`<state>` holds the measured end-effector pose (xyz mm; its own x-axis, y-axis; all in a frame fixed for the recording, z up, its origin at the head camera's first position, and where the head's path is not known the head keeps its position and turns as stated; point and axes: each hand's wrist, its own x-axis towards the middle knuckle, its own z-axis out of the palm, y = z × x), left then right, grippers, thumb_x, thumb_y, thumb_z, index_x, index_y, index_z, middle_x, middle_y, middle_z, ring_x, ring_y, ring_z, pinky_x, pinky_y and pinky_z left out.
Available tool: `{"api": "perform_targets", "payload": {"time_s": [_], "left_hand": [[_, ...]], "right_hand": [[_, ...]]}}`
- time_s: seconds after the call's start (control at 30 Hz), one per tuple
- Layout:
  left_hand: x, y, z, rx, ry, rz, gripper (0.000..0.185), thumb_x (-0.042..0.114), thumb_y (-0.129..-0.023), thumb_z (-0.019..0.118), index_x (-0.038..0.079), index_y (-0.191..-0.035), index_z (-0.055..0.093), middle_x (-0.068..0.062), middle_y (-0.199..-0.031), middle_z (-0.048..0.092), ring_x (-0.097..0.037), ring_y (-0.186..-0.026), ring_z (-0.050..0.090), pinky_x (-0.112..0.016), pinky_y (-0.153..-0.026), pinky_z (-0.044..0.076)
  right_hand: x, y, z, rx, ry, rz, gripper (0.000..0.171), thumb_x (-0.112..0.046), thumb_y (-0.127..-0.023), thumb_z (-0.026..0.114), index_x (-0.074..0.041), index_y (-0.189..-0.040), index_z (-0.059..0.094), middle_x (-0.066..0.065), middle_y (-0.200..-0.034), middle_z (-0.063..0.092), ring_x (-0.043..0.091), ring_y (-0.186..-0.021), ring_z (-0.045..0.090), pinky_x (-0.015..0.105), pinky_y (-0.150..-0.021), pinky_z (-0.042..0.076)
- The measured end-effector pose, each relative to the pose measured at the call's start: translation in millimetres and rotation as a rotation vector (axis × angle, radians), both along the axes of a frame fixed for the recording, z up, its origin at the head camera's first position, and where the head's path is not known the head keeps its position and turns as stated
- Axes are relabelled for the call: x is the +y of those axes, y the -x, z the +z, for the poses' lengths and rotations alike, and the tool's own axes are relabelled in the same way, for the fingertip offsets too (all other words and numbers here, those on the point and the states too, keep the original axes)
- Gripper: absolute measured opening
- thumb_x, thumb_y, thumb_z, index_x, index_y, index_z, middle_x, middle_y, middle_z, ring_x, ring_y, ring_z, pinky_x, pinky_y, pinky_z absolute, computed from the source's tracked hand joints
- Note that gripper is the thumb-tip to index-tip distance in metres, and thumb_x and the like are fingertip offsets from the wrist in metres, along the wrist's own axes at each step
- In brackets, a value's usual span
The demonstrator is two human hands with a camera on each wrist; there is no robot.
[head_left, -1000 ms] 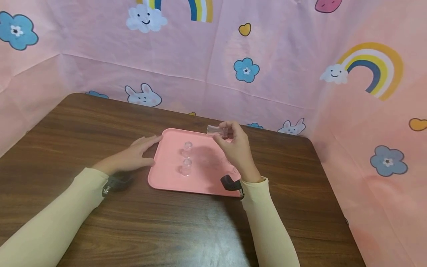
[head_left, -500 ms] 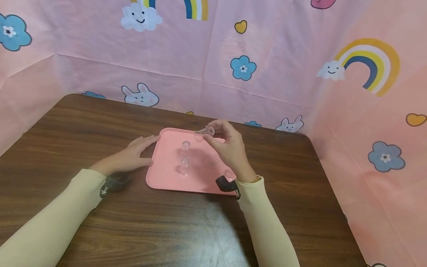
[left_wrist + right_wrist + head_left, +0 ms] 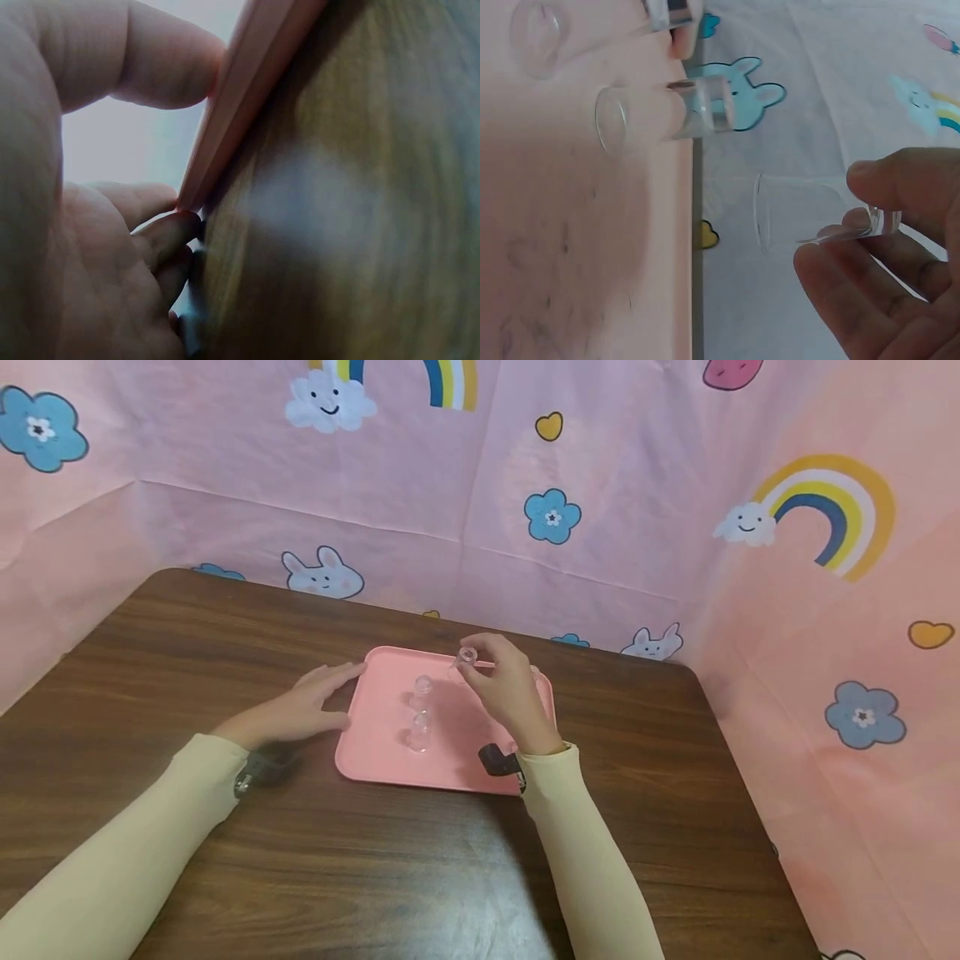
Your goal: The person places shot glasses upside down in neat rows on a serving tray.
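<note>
My right hand (image 3: 506, 685) pinches a small clear shot glass (image 3: 810, 206) near its thick base, over the far part of a pink tray (image 3: 457, 768). The base points up and the wide mouth faces down toward the tray. Left of it, two matching shot glasses stand mouth-down on the tray, a far one (image 3: 423, 689) and a nearer one (image 3: 418, 732). My left hand (image 3: 303, 702) lies at the tray's left side. Its thumb and fingertips touch the pink rim (image 3: 232, 112) in the left wrist view, fingers loosely extended.
The tray rests on a dark wood table (image 3: 375, 877). Behind and to the right hangs a pink cloth (image 3: 622, 543) with rainbows, flowers and rabbits. A black wrist camera (image 3: 498, 760) sits under my right wrist, low over the tray's near right part.
My right hand has moved left with the shot glass and turned it from lying sideways to mouth-down. A glass seen beside my right wrist is now mostly hidden. My left hand stays put.
</note>
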<state>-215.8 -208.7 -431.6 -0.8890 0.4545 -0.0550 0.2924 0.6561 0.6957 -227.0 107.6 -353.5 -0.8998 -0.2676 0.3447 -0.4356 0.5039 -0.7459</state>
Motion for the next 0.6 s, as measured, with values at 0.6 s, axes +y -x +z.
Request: {"api": "perform_targets", "payload": {"time_s": [0.6], "left_hand": [[-2, 0.6, -1.6, 0.037, -0.013, -0.018, 0.085, 0.022, -0.091, 0.068, 0.002, -0.162, 0.027, -0.023, -0.168, 0.024, -0.044, -0.157, 0.011, -0.061, -0.127, 0.0]], "right_hand": [[-51, 45.7, -15.9, -0.083, -0.363, 0.051, 0.025, -0.012, -0.1, 0.067, -0.005, -0.124, 0.067, 0.008, -0.12, 0.069, 0.023, -0.114, 0.066, 0.032, -0.097, 0.054]]}}
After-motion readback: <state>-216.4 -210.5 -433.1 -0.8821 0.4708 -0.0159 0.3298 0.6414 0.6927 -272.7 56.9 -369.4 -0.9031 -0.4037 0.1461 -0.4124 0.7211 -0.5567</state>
